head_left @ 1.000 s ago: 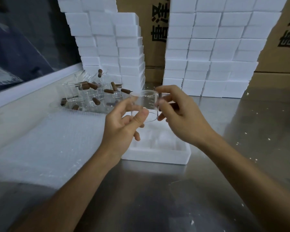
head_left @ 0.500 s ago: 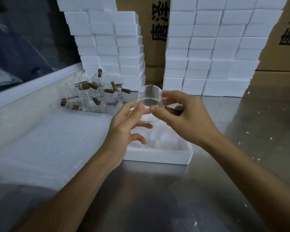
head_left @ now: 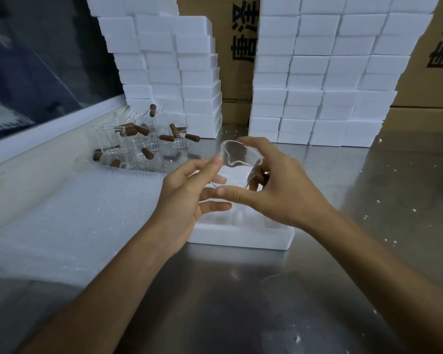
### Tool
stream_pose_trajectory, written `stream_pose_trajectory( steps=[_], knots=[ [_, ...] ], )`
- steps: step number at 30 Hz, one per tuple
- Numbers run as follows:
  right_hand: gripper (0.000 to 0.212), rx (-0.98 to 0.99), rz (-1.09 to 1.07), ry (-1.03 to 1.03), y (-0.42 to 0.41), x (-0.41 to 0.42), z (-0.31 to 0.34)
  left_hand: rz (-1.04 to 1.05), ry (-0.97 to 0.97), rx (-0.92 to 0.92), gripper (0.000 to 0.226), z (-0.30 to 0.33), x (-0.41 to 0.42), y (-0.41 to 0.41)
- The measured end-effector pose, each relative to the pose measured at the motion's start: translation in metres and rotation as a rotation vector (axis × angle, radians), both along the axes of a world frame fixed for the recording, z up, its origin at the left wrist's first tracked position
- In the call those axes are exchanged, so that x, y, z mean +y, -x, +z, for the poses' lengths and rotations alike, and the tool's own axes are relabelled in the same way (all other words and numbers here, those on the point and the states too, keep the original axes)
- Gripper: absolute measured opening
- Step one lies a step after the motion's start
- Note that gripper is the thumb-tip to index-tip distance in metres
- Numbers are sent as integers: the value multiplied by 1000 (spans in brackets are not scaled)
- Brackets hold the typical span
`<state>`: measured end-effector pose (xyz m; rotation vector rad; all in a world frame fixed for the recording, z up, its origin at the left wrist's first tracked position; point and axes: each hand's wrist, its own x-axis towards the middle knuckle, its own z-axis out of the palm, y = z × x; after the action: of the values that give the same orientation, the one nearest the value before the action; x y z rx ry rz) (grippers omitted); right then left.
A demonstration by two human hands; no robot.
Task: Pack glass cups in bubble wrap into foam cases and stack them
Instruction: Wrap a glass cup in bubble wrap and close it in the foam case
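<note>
- The right hand (head_left: pixel 279 185) pinches a clear glass cup (head_left: pixel 241 162) between thumb and fingers, above an open foam case (head_left: pixel 241 236) on the tabletop (head_left: pixel 241 302).
- The left hand (head_left: pixel 187 198), fingers spread, seems to touch the cup's side with its fingertips.
- Bubble wrap (head_left: pixel 69 221) lies left.

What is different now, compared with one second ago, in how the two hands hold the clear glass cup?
The clear glass cup has been tipped: it stood upright, and now its spouted rim faces the camera. The right hand keeps its grip, thumb below and fingers over the top. The left hand has loosened and only a fingertip touches the rim. The open white foam case, the bubble wrap sheet and the foam stacks stayed in place.
</note>
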<state>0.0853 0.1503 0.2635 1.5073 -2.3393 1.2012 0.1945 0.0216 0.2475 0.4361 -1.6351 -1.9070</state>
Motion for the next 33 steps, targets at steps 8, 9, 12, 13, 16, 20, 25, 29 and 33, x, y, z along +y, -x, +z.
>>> stream_pose_trajectory(
  steps=[8,9,12,13,16,20,25,29,33],
  knots=[
    [87,-125,-45,36,7,2,-1,372,421,-152,20,-1,-28,-5],
    [85,-148,-57,33,8,2,-1,511,586,-224,17,-4,-38,-7],
    [82,-270,-71,51,10,3,0,760,943,-626,18,-12,-64,-20],
    [80,-312,-66,56,10,3,0,777,969,-770,29,-14,-70,-23],
    [66,-469,-33,94,12,2,0,788,968,-980,40,-18,-80,-24],
    [56,-559,-20,113,15,3,-1,759,950,-945,21,-19,-78,-22],
    [75,-536,-29,114,14,3,0,814,1039,-672,4,-13,-71,-25],
    [69,-560,-31,155,15,4,1,718,1102,-304,21,-2,-54,-20],
    [82,-585,-36,184,15,4,1,578,1241,-135,45,0,-36,-15]
  ],
)
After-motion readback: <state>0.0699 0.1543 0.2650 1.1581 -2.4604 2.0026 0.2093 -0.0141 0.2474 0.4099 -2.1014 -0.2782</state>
